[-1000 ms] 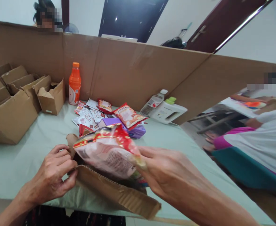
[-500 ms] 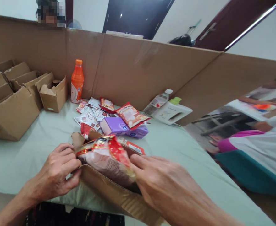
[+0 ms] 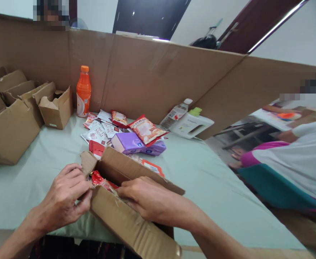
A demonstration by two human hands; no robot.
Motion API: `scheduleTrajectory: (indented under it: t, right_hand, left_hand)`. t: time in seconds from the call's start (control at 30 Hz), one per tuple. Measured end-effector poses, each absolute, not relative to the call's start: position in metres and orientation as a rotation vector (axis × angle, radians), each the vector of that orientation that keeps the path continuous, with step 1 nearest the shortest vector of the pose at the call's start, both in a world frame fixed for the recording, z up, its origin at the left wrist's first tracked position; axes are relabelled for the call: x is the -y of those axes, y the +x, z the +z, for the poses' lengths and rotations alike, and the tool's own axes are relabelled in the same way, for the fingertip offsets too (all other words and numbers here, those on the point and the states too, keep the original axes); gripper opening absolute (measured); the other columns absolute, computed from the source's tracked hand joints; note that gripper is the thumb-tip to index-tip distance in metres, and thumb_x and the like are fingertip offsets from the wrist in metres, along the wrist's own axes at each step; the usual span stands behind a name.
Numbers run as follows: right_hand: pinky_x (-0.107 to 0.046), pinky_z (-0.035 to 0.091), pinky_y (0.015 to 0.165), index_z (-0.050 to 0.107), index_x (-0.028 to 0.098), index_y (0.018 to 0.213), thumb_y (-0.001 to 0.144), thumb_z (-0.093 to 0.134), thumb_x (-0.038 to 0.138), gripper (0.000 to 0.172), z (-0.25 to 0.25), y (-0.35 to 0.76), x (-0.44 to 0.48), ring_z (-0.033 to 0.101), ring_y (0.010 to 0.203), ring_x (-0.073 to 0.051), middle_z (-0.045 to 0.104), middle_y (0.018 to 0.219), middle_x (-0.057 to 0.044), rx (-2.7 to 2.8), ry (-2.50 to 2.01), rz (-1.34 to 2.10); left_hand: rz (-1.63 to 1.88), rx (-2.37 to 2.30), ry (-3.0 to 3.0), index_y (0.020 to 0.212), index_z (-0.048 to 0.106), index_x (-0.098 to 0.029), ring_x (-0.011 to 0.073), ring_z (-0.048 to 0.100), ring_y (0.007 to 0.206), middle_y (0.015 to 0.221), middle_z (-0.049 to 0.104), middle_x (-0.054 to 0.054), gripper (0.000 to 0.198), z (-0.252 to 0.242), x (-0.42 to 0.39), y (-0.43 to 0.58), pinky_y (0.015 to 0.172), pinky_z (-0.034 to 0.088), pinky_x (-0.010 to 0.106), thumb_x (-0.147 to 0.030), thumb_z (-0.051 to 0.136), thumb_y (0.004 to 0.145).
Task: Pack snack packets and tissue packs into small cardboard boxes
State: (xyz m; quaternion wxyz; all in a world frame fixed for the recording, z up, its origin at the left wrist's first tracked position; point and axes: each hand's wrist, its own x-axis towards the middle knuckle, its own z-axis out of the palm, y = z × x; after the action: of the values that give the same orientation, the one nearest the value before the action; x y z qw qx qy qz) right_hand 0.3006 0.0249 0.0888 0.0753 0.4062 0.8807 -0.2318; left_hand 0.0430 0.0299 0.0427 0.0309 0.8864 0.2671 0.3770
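An open cardboard box [image 3: 125, 219] lies at the near edge of the table. My left hand [image 3: 63, 198] grips its left corner with curled fingers. My right hand [image 3: 144, 198] is down inside the box, pressing flat on a red and white snack packet [image 3: 100, 180], of which only a corner shows. Behind the box lie more snack packets [image 3: 145, 129], sachets [image 3: 100, 131] and a purple box [image 3: 127, 142].
Several open cardboard boxes [image 3: 12, 115] stand at the left. An orange drink bottle [image 3: 83, 91], a water bottle [image 3: 175, 114] and a white jug [image 3: 192, 124] stand by the cardboard wall [image 3: 152, 79]. A person [image 3: 290, 162] sits at the right; another is behind the wall.
My right hand has lowered the snack packet from above the box down into it. My left hand has stayed on the box corner.
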Motion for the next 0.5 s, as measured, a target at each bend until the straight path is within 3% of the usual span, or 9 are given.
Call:
scheduleTrajectory:
  t: [0.17,0.33,0.5]
  right_hand:
    - [-0.029,0.05,0.086,0.076,0.021,0.111,0.094,0.059,0.008,0.028,0.086,0.306,-0.033,0.073,0.1,-0.02,0.079,0.109,-0.005,-2.684,1.122,-1.0]
    - [-0.029,0.052,0.085,0.077,0.018,0.102,0.096,0.051,0.002,0.031,0.078,0.295,-0.035,0.073,0.095,-0.02,0.079,0.106,-0.006,-2.665,1.105,-1.053]
    - [-0.031,0.056,0.091,0.074,0.024,0.121,0.099,0.054,0.01,0.032,0.079,0.304,-0.026,0.074,0.103,-0.02,0.079,0.115,-0.005,-2.815,1.104,-1.001]
  left_hand:
    - [1.171,-0.803,2.69,0.088,0.059,-0.02,0.0127,0.066,0.068,0.075,0.07,-0.001,0.017,0.042,-0.031,0.043,0.1,0.053,0.038,-0.004,0.054,0.093]
    - [1.165,-0.813,2.661,0.089,0.059,-0.02,0.0125,0.068,0.071,0.077,0.071,-0.001,0.017,0.041,-0.033,0.042,0.101,0.052,0.038,-0.005,0.053,0.093]
    - [1.167,-0.81,2.669,0.092,0.061,-0.02,0.0122,0.068,0.079,0.081,0.073,-0.001,0.016,0.041,-0.033,0.039,0.104,0.05,0.037,-0.005,0.055,0.094]
